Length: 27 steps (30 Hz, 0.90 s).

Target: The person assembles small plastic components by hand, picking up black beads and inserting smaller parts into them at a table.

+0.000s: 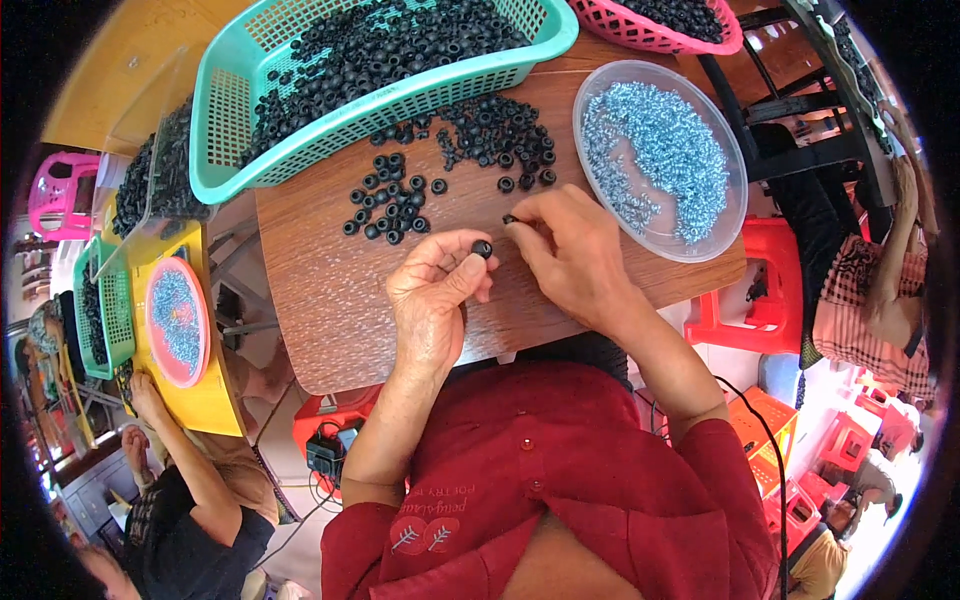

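Note:
My left hand [435, 285] is closed, with a small round black cap-like piece [482, 249] pinched between thumb and fingertips. Close beside it, my right hand [578, 258] pinches another small dark piece [510, 219], mostly hidden by the fingers. Both hands are above the brown wooden table [320, 310]. Beyond my left hand lies a loose cluster of black ring-shaped pieces [390, 205]. A larger pile of black pieces [495, 135] spreads farther back, some of them smaller. To the right of my right hand stands a round clear tray [668, 248] with many small light-blue metallic parts [690, 130].
A green basket [375, 120] full of black pieces stands at the table's far side, with a pink basket [665, 35] to its right. On the left, another person's hand [147, 398] is by a yellow table [205, 405]. A red stool [745, 320] stands at right.

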Tool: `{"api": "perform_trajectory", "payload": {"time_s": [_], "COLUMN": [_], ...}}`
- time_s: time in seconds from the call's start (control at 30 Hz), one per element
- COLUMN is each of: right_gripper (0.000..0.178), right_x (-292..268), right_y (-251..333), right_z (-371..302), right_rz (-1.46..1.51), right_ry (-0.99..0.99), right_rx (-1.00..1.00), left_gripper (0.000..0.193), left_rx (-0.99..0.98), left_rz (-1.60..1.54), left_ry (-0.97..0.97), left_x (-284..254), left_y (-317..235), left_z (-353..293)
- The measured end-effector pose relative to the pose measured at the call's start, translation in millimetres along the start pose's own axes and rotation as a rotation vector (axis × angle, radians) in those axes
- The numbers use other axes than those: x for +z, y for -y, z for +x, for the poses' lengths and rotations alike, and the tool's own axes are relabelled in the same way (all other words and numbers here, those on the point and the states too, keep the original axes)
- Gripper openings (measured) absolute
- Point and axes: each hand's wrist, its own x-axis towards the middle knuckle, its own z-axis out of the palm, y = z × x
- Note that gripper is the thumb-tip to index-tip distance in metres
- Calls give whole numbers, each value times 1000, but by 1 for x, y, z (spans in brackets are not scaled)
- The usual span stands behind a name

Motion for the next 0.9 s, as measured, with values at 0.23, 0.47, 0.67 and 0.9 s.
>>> {"api": "perform_trajectory", "payload": {"time_s": [0.23,0.47,0.67,0.9], "right_gripper": [15,13,11,10], "right_x": [-15,-13,-19,-25], "right_y": [19,19,26,31], "right_z": [0,-3,-6,-5], "right_rz": [108,165,305,443], "right_ry": [56,14,40,88], "right_rx": [-107,-152,38,257], "left_gripper": [19,20,20,21], "left_rx": [39,105,83,40], "left_rz": [30,117,68,9], "left_ry": [8,45,24,70], "left_x": [6,8,14,8], "left_y": [1,0,-4,-3], "left_z": [-1,-5,-7,-6]}}
